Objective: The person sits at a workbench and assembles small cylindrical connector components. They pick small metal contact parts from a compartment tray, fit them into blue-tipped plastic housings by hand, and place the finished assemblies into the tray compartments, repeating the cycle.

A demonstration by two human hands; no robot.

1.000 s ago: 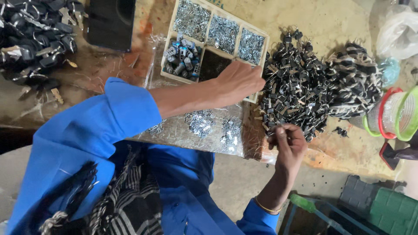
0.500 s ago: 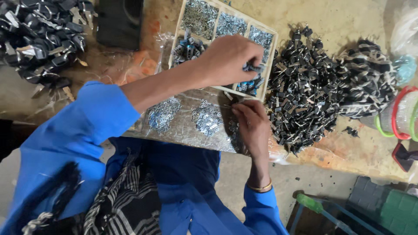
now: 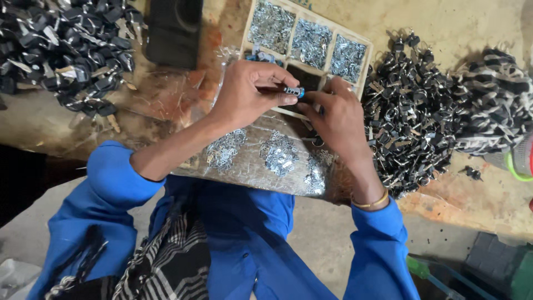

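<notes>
A worn, stained tabletop [image 3: 455, 16] carries a big heap of black-headed keys [image 3: 422, 111] at right and a second dark pile [image 3: 61, 50] at upper left. Between them sits a pale divided tray [image 3: 363, 47] of small silvery metal bits, with a clear plastic sheet [image 3: 250, 169] of similar bits below it. Over the tray, the left hand [image 3: 247, 91] pinches a small blue-and-silver cylinder [image 3: 294, 90] in its fingers; the right hand [image 3: 338, 114] meets it, fingers curled, grip unclear. The piece looks light, rigid, smooth and easily dropped, best pinched at its sides.
</notes>
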